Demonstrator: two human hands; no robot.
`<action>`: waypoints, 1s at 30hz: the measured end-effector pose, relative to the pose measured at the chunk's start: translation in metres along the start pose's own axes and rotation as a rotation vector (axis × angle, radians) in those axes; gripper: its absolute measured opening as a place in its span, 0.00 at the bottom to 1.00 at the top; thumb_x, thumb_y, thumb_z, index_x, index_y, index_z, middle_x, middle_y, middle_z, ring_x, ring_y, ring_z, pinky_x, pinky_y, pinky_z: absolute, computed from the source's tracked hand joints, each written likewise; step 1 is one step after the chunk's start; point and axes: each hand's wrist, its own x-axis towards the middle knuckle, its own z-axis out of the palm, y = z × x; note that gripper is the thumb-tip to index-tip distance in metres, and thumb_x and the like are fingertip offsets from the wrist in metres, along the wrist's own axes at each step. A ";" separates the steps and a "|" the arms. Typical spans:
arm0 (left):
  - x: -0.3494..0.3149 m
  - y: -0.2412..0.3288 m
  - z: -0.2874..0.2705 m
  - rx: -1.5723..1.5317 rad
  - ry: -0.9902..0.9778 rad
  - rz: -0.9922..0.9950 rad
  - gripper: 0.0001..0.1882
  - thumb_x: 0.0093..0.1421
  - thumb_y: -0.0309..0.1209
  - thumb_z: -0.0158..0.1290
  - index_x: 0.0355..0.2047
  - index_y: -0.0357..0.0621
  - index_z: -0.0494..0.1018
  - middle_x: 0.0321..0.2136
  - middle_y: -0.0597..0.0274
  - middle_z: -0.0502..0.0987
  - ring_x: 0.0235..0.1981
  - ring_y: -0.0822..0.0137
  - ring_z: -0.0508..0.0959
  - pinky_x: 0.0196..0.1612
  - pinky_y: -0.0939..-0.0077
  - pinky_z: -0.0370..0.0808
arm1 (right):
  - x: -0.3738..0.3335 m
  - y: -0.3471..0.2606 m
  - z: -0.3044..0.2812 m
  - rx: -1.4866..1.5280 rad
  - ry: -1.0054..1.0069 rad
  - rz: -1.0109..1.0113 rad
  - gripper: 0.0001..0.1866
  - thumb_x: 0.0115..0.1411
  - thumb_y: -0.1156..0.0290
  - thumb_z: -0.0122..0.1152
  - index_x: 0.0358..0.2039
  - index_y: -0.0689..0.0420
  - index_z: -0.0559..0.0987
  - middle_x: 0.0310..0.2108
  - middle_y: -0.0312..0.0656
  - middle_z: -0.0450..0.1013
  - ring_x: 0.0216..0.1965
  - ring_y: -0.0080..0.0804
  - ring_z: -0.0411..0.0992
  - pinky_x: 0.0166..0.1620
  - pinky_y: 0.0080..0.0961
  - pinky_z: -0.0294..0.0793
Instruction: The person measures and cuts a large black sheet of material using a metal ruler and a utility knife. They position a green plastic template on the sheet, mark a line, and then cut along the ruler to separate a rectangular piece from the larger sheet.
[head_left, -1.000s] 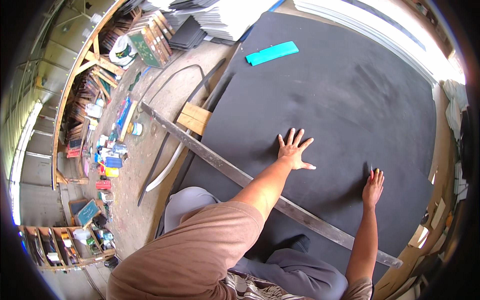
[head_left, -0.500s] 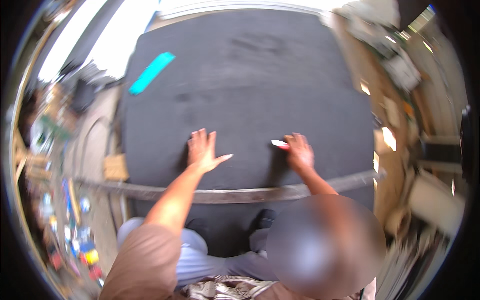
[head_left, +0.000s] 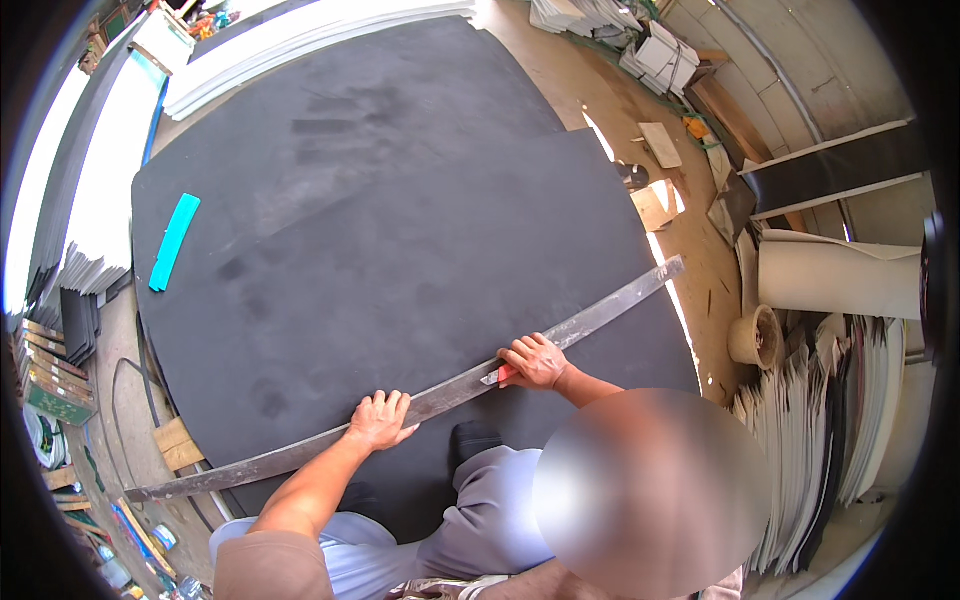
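Black sheeting fills the frame's middle, your grey bar lying across its lower part; no cut is discernible along it. Your left hand curls its fingers over the bar; your right hand grips a red-handled cutter at lower centre; no brand or lettering is legible.

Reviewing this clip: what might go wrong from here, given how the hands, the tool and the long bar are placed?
The right hand is on the long bar while holding a red tool whose tip points leftward; a slip might bring it toward the left hand.

The bar's left end juts past the black sheet, so a bump there might skew it.
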 end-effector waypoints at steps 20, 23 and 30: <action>0.011 -0.064 -0.070 0.098 -0.280 -0.128 0.48 0.58 0.65 0.61 0.66 0.42 0.64 0.50 0.58 0.72 0.49 0.58 0.77 0.45 0.61 0.76 | 0.075 0.043 -0.022 -0.044 -0.178 0.244 0.31 0.60 0.66 0.65 0.64 0.46 0.69 0.57 0.38 0.73 0.50 0.45 0.81 0.54 0.43 0.79; -0.043 -0.108 -0.081 0.086 -0.357 -0.047 0.50 0.57 0.64 0.62 0.69 0.43 0.62 0.54 0.55 0.72 0.54 0.56 0.75 0.51 0.57 0.74 | 0.072 0.052 -0.026 -0.033 -0.176 0.288 0.34 0.54 0.70 0.68 0.63 0.46 0.71 0.59 0.37 0.73 0.53 0.45 0.79 0.54 0.42 0.80; -0.180 -0.151 -0.049 0.040 -0.342 -0.254 0.45 0.61 0.65 0.56 0.65 0.42 0.65 0.57 0.50 0.71 0.58 0.51 0.74 0.57 0.56 0.72 | 0.051 0.058 -0.012 -0.015 -0.045 0.315 0.34 0.54 0.70 0.71 0.63 0.48 0.74 0.63 0.45 0.73 0.58 0.49 0.76 0.55 0.47 0.79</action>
